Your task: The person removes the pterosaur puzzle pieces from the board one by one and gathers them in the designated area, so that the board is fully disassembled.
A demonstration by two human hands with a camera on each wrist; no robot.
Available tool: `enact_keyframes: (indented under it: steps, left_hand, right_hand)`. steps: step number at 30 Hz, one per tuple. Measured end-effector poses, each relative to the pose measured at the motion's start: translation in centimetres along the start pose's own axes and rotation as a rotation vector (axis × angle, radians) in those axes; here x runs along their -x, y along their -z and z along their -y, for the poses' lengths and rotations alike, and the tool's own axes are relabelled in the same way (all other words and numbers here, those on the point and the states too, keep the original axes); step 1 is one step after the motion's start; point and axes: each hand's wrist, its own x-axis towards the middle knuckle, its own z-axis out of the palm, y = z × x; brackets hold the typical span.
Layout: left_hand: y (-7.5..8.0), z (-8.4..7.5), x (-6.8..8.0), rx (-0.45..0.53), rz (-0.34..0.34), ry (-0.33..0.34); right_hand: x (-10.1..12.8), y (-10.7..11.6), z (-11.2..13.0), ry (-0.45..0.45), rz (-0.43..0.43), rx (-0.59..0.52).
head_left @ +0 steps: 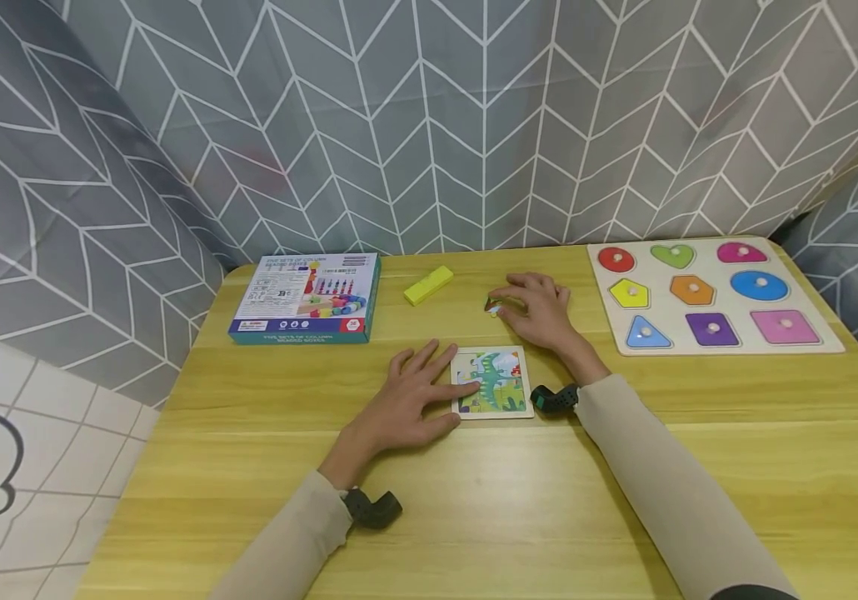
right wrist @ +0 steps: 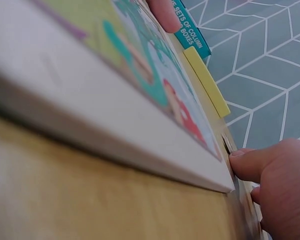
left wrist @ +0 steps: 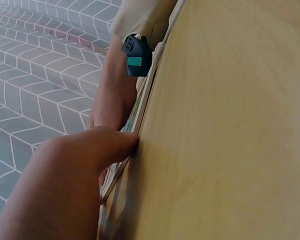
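Head view: a puzzle piece (head_left: 493,307) is being pinched by the right hand (head_left: 537,307), a nearer dinosaur jigsaw (head_left: 502,382) touched by the wide-spread left hand (head_left: 416,400).

The wood-grained counter (head_left: 504,500) carries a teal-edged box (head_left: 305,298) at its back left, a yellow block (head_left: 429,285) near it, a dinosaur puzzle (head_left: 502,385) around the middle and a shape board (head_left: 723,304) at back right

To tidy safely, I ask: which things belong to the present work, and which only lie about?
In use, it seems:
puzzle, touched by left hand
piece, pinched by right hand

Lying about:
box
yellow block
shape board
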Motion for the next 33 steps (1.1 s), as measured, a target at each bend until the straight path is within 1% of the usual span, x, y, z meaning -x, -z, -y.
enact_keyframes:
  steps: [6,14,19,22,26,33]
  left_hand:
    - [0.1,-0.1,0.0,0.004,-0.005,-0.005]
    - [0.3,-0.2,0.0,0.006,-0.001,0.000]
    - [0.3,-0.2,0.0,0.007,0.002,0.003]
    - [0.3,-0.2,0.0,0.015,-0.002,-0.002]
    - [0.3,-0.2,0.0,0.020,0.002,0.002]
    - [0.3,-0.2,-0.1,0.011,0.005,0.008]
  right_hand:
    - [0.1,0.1,-0.1,0.013,0.000,-0.007]
    - [0.6,0.3,0.0,0.040,-0.044,-0.097]
    - [1.4,0.0,-0.1,0.097,-0.072,-0.143]
    - [2.1,0.0,-0.1,0.137,-0.061,-0.148]
    - [3.1,0.0,0.3,0.186,-0.019,-0.145]
    - [4.6,0.0,1.1,0.257,0.021,-0.177]
